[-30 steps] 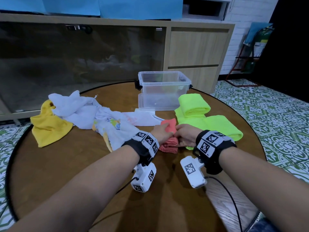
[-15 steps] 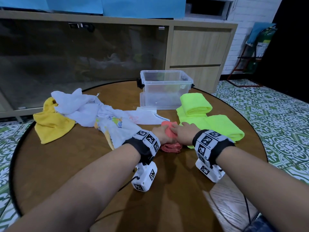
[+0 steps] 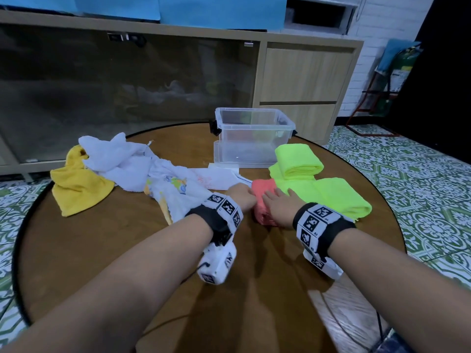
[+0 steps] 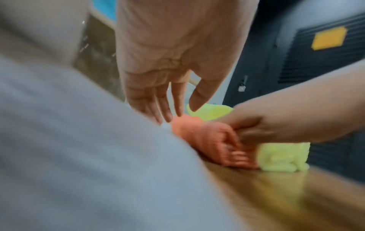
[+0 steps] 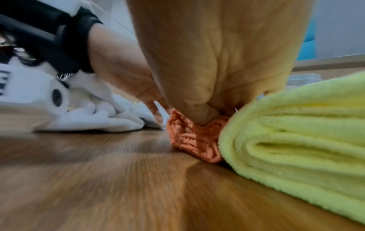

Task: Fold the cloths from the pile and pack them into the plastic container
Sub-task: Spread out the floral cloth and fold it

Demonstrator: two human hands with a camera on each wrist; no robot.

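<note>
A folded coral cloth (image 3: 262, 192) lies mid-table, against a flat neon green cloth (image 3: 341, 197). My left hand (image 3: 244, 197) touches its left edge; in the left wrist view the fingers (image 4: 166, 114) are straight, their tips at the cloth's (image 4: 205, 140) far end. My right hand (image 3: 277, 200) lies palm down on top of it, and its thumb (image 5: 199, 117) is pressed into the cloth (image 5: 189, 140). The clear plastic container (image 3: 254, 118) stands beyond with nothing in it. A loose pile of white cloths (image 3: 127, 169) and a yellow cloth (image 3: 76, 187) lies to the left.
A second neon green cloth (image 3: 298, 159), rolled, lies on the flat one beside the container. The round wooden table (image 3: 114, 250) is bare in front of my arms. A wooden cabinet (image 3: 300, 80) stands behind, and tiled floor (image 3: 420, 179) lies to the right.
My right hand has turned palm down and slid forward over the coral cloth. The cloth's raised end has been laid flat. The left hand has stayed at its left edge.
</note>
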